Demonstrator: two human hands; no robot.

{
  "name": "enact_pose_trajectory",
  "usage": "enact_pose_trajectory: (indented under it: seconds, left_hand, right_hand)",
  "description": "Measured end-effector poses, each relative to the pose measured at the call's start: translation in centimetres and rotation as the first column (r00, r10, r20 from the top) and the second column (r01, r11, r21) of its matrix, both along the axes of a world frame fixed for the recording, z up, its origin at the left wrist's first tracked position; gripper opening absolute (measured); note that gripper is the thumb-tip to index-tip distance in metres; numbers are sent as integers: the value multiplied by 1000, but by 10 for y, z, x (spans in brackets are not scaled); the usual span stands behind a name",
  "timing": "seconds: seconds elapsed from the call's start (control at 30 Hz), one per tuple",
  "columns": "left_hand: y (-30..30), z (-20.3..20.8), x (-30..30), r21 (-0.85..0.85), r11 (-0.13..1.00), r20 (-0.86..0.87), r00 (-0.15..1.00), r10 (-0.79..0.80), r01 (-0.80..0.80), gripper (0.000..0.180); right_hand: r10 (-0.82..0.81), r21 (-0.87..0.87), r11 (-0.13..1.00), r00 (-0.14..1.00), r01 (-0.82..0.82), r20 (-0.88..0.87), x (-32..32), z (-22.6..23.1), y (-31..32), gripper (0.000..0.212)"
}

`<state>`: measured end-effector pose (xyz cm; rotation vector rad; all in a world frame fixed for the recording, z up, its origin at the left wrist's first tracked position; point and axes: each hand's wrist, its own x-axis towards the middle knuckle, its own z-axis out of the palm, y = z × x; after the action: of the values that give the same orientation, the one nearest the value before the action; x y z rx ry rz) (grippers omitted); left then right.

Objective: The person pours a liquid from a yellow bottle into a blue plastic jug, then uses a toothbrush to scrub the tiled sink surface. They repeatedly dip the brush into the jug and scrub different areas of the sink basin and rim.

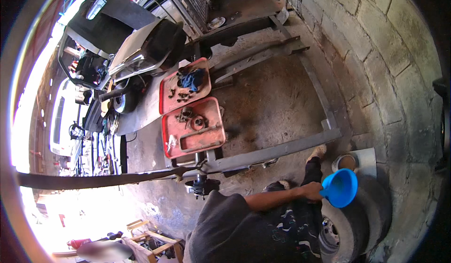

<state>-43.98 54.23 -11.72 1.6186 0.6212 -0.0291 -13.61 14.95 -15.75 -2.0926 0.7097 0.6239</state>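
Observation:
My left arm reaches out to the right from a dark grey sleeve. At its end my left hand (311, 192) is closed around the narrow end of a blue plastic dipper (345, 186), whose wide round bowl points away from me. Just beyond the dipper stands a pale round bucket (336, 164) with something brown inside, beside a light flat board (368, 163). Two tyres lie below the dipper; the nearer tyre (353, 225) has a steel wheel in it. My right hand does not show. My dark patterned trousers and feet are partly in view.
A metal chassis frame (282, 146) spans the middle of the floor. On it rest two red trays with metal parts, the nearer tray (221, 138) and the farther tray (162, 96). A block wall (399, 75) bounds the right; a wooden frame (162, 238) stands lower left.

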Motion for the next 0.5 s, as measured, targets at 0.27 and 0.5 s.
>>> enact_pose_trajectory:
  seconds: [0.27,0.5]
  left_hand:
    - [141,46,55,-426,859,-159,958,237,-283,30]
    - [286,30,130,-324,844,-218,902,374,-428,23]
  right_hand:
    - [-119,-3,993,981,120,-155,103,-26,63,45]
    - [283,-27,957,949,-290,-140,136,-60,144,46]
